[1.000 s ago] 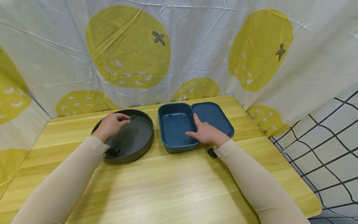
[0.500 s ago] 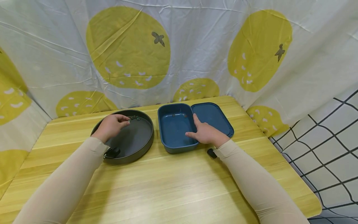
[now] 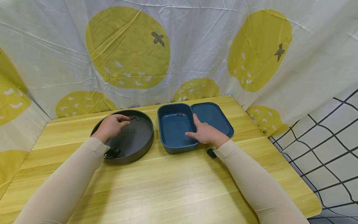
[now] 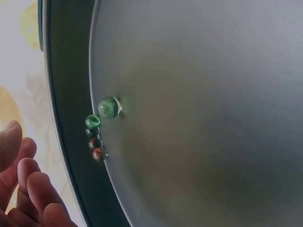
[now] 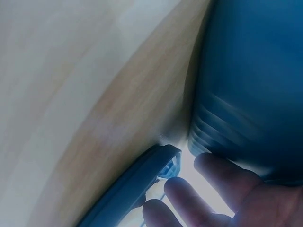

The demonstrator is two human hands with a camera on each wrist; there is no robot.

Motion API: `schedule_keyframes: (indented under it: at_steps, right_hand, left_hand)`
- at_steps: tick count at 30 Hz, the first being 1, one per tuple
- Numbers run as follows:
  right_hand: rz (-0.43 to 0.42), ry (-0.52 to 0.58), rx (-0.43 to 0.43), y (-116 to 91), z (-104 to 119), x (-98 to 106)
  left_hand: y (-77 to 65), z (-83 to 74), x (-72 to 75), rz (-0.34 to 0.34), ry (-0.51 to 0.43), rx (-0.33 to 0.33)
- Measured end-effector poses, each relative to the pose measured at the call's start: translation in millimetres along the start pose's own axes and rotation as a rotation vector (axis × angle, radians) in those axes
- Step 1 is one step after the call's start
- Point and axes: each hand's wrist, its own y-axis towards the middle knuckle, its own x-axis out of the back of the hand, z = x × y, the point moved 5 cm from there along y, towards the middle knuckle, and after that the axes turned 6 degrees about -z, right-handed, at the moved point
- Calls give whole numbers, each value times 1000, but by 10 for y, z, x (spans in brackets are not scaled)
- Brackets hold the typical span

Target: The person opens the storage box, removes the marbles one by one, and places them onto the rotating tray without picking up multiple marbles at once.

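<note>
My left hand (image 3: 112, 124) hovers over a round dark baking pan (image 3: 137, 140), thumb and fingers apart with nothing between them. Glass marbles (image 4: 94, 137) lie along the pan's far wall, and a larger-looking green marble (image 4: 109, 108) is on its floor. In the head view that loose marble (image 3: 133, 131) sits near the pan's middle. My right hand (image 3: 207, 132) holds the right wall of a deep blue plastic box (image 3: 177, 132), thumb over the rim and fingers outside. Small marbles (image 3: 180, 114) rest together at the box's far end.
A blue lid (image 3: 212, 116) lies right of the box, partly behind my right hand. Behind the wooden table (image 3: 156, 186) hangs a white curtain (image 3: 195, 40) with yellow fruit shapes. Black netting (image 3: 321, 155) is beyond the table's right edge.
The marble at my left fingertips has been let go and now lies on the pan floor. Marbles in the blue box have rolled closer together. Both hands have stayed in place.
</note>
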Motion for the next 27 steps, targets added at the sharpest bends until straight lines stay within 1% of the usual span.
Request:
schedule_keyframes:
  at_steps: [5, 9, 12, 18, 20, 23, 27]
  right_hand:
    - [-1, -1, 5, 1, 0, 0]
    - [-4, -3, 7, 7, -13, -4]
    - [-7, -2, 9, 11, -18, -5]
    - [-13, -14, 10, 14, -10, -1]
    - [-15, -13, 10, 13, -6, 1]
    - [-16, -7, 7, 9, 0, 4]
    - [-17, 0, 0, 2, 7, 7]
  left_hand:
    - [33, -82, -28, -8, -23, -22]
    - [87, -221, -80, -3, -81, -29]
    - [132, -401, -136, 6, -131, -32]
    - [242, -826, -242, 10, -185, -68]
    - [285, -957, -277, 8, -212, -70]
    - [359, -1124, -343, 6, -274, -58]
    - [446, -1316, -455, 5, -328, -41]
